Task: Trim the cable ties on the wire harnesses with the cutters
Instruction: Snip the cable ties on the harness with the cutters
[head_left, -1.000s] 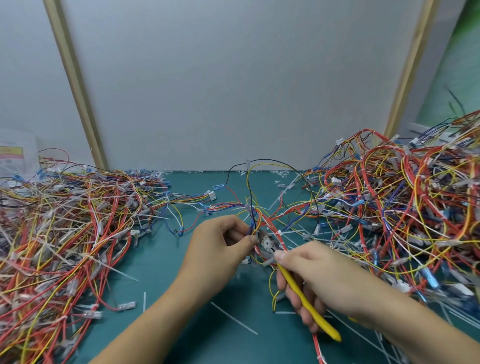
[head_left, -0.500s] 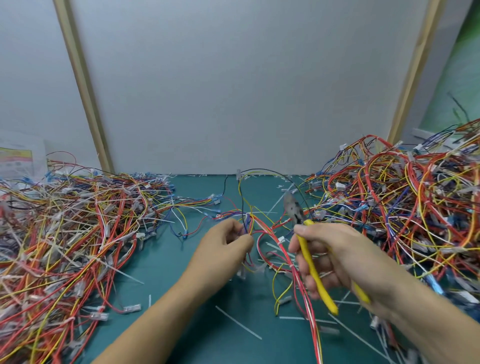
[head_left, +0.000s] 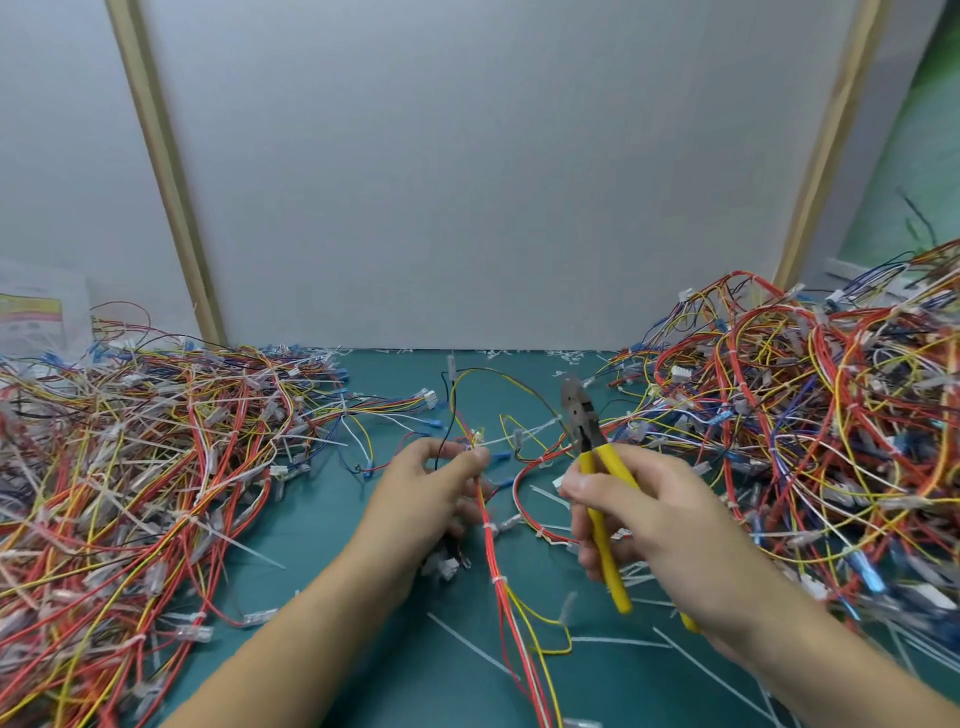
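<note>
My left hand (head_left: 434, 493) pinches a wire harness (head_left: 493, 566) of red, yellow and white wires at a cable tie near its top, above the green mat. A white cable tie tail (head_left: 527, 432) sticks out to the right from the pinch. My right hand (head_left: 644, 519) grips the yellow-handled cutters (head_left: 597, 483), jaws pointing up and away, about a hand's width right of the harness. The cutter jaws (head_left: 574, 402) touch nothing.
A large pile of wire harnesses (head_left: 130, 493) covers the left of the green mat (head_left: 322, 530), and a taller pile (head_left: 810, 431) fills the right. Cut white tie tails (head_left: 472, 647) lie scattered on the mat. A grey wall panel stands behind.
My right hand lifted the cutters away from the harness and turned the jaws upward. My left hand kept its pinch and slid slightly along the harness.
</note>
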